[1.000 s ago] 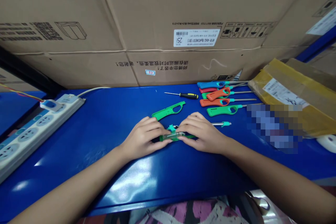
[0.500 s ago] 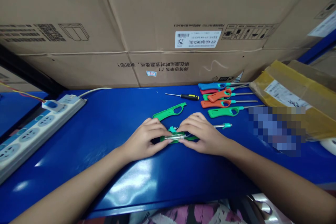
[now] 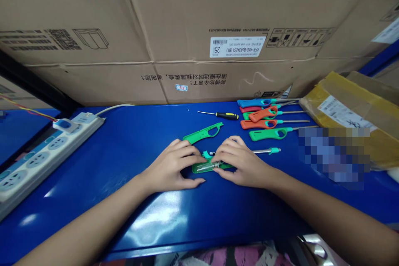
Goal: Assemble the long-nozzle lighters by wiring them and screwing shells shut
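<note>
A green lighter half-shell [image 3: 202,169] lies on the blue table with a see-through fuel tank [image 3: 204,167] in it. My right hand [image 3: 241,161] pinches the tank's metal valve end between thumb and fingers, covering part of the shell. My left hand [image 3: 176,166] is at the shell's other end, thumb spread away and fingertips near its upper edge. Just above the shell is a small teal part [image 3: 206,155]. Past my right hand a metal lighter tube [image 3: 262,151] with a teal tip sticks out. The other green half-shell [image 3: 202,134] lies behind my hands.
A black-and-yellow screwdriver [image 3: 227,115] lies farther back. Several assembled lighters [image 3: 268,134] are piled at right, near a yellow-taped carton [image 3: 346,112] and a blurred patch. A power strip [image 3: 40,153] runs along the left. A large cardboard box [image 3: 174,50] walls off the back.
My left thumb has come off the fuel tank and spread toward me, baring the shell's left end. My right hand stays at the valve end. The view has shifted slightly.
</note>
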A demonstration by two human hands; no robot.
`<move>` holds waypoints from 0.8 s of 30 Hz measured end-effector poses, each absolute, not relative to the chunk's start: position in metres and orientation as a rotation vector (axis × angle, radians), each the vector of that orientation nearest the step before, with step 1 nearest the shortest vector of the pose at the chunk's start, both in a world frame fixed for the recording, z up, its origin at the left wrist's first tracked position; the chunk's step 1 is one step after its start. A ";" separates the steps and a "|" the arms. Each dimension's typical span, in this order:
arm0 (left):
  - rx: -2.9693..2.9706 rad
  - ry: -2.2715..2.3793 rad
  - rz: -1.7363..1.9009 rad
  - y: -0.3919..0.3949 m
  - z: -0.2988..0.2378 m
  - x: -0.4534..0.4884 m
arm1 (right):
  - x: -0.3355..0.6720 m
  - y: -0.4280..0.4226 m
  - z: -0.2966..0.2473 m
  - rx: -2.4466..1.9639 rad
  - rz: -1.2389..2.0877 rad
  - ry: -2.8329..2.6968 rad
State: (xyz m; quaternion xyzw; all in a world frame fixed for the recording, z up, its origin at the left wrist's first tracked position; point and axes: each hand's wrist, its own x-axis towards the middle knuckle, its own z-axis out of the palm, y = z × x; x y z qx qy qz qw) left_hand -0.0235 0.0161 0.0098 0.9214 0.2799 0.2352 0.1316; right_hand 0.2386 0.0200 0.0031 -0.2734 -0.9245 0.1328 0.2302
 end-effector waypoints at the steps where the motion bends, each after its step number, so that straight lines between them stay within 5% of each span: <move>1: 2.668 0.828 0.658 0.016 0.010 -0.024 | 0.238 0.020 0.002 -0.753 0.365 -2.533; 24: 2.515 0.931 0.662 0.015 0.004 -0.021 | 0.235 0.018 0.000 -0.826 0.338 -2.499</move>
